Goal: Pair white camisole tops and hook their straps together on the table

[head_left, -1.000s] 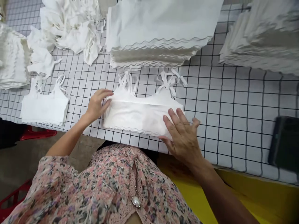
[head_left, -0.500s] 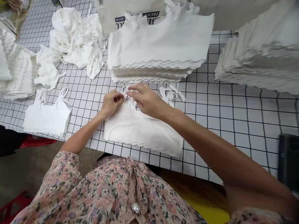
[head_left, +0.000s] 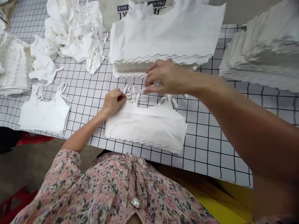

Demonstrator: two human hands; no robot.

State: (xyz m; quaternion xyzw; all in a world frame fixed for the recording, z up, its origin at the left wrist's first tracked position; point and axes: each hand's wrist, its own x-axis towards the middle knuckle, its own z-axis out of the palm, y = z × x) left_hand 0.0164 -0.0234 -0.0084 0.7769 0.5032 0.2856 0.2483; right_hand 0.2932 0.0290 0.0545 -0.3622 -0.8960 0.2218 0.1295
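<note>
So I'm looking down at two bare hands working on one white cropped camisole top (head_left: 144, 127), which is lying flat on a grid-printed bench (head_left: 210, 149), hem just short of the near edge and roughly mid-bench. The left hand (head_left: 113, 102) is sitting at the top's upper edge, its grip closed tight in a small pinch on a thin white strap (head_left: 137, 91). The right hand (head_left: 165, 77) is hovering above the top with its fingers (head_left: 149, 82) drawn together, and its grip is pinching the far end of that same strap, though it's a bit blurry, so the strap is pulled out taut between both hands.

Around them, I'm counting three stacks of folded white tops: a big one (head_left: 163, 37) right behind the work, one (head_left: 261, 53) toward the right side and one (head_left: 11, 62) at the left edge. There's also one more finished-looking top (head_left: 44, 115) lying flat to the left, plus one crumpled heap of white fabric (head_left: 74, 37) at the far side. One cardboard box (head_left: 112, 9) with printed lettering is poking out behind the big stack. Down below the bench edge, a floral blouse (head_left: 112, 183) with one pearly button (head_left: 135, 203) is showing, and a red plastic stool (head_left: 18, 202) is peeking in at the lower left.
</note>
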